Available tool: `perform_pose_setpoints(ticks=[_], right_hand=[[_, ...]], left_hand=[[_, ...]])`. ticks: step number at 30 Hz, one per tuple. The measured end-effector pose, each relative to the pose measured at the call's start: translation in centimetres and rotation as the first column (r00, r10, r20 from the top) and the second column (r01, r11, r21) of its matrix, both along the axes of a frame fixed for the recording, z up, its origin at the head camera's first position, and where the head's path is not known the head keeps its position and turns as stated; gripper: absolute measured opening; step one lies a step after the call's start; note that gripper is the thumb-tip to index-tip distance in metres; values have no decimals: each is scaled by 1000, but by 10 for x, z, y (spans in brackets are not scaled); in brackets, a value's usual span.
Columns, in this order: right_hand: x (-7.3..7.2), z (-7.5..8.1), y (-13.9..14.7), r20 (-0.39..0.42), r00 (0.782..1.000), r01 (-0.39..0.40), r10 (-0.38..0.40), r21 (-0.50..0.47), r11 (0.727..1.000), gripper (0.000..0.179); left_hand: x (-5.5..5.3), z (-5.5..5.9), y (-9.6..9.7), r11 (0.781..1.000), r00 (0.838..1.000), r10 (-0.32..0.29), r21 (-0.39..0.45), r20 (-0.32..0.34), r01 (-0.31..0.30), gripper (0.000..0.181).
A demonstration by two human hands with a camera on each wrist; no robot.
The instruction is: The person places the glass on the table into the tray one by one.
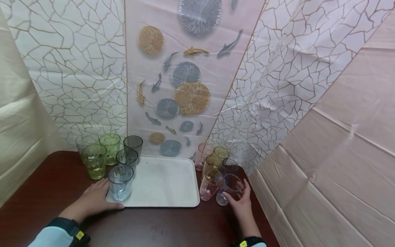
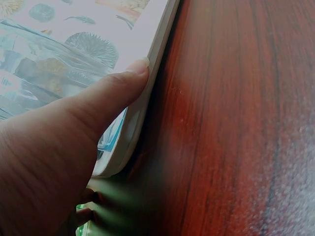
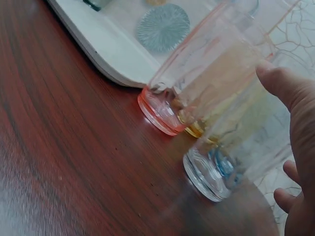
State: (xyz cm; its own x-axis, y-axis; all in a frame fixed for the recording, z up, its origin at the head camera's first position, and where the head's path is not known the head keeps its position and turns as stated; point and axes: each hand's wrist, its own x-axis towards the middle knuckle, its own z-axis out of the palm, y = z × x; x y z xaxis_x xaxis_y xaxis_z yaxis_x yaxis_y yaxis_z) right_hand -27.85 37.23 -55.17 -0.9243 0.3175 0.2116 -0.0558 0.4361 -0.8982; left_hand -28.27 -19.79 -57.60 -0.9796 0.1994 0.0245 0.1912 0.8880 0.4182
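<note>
My left hand (image 1: 97,196) holds the front left corner of the white tray (image 1: 165,185), its thumb (image 2: 110,93) lying along the front rim. Close by that hand, a light blue glass (image 1: 120,187) stands upright on the tray. At the right, my right hand (image 1: 242,202) grips a clear glass (image 3: 209,174) between thumb and fingers. The glass stands upright on the table, and its far side is partly behind the fingers. Just left of it is a pink glass (image 3: 160,115), with a yellow glass (image 1: 213,161) behind.
Two dark grey glasses (image 1: 133,140) stand behind the blue one on the left. Green glasses (image 1: 95,164) and a clear one stand left of the tray. More pink, yellow and purplish glasses (image 1: 230,166) crowd the right side. Patterned cloth (image 1: 277,68) hangs behind the brown table (image 1: 160,226).
</note>
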Motion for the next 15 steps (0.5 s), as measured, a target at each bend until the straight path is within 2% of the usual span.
perform_pose_setpoints(ticks=[3,6,11,15], right_hand=[[-2,0,-4,-20,1000,-11,10,-54,998,117],[-2,2,-8,-35,999,-18,16,-66,998,107],[-1,0,-9,-41,999,-4,4,-12,1000,90],[12,-1,-10,-77,997,-6,7,15,1000,85]], left_hand=[[1,0,1,1000,1000,0,8,5,0,143],[0,0,0,1000,1000,0,10,5,0,143],[-1,-2,-1,1000,1000,5,6,4,-5,144],[0,-2,-1,1000,1000,3,11,7,-3,144]])
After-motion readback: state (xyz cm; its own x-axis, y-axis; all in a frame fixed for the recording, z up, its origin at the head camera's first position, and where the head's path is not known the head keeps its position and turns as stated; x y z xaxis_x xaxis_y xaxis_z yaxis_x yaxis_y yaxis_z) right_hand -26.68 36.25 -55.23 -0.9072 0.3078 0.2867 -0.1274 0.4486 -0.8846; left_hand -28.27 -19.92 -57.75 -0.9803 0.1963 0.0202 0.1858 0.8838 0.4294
